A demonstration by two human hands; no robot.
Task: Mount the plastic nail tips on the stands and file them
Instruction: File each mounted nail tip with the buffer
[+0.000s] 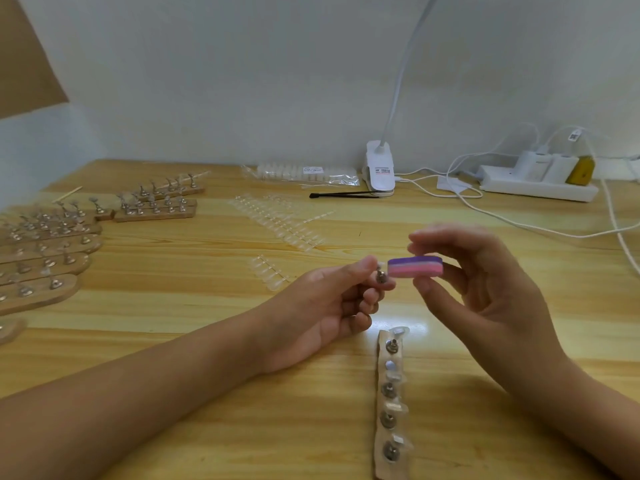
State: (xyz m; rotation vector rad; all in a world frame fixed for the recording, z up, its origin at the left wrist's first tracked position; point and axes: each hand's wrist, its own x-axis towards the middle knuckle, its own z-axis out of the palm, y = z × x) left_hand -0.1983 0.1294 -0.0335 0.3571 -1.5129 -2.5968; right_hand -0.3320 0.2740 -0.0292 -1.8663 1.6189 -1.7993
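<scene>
My left hand (pixel 332 306) pinches a small metal stand (pixel 381 278) with a clear nail tip (pixel 381 264) on top of it. My right hand (pixel 485 289) holds a purple and pink buffer block (pixel 415 267) between thumb and fingers, its end touching the nail tip. Both are raised above the wooden table (pixel 207 341). Below the hands lies a wooden strip (pixel 389 407) carrying several metal stands with clear tips mounted on them.
Several wooden strips with metal stands (pixel 52 244) are spread at the left. Racks of clear nail tips (pixel 280 223) and a bagged pack (pixel 304 173) lie mid-table. Black tweezers (pixel 343 194), a white clip lamp (pixel 380 168), a power strip (pixel 540 181) and trailing cables occupy the back right.
</scene>
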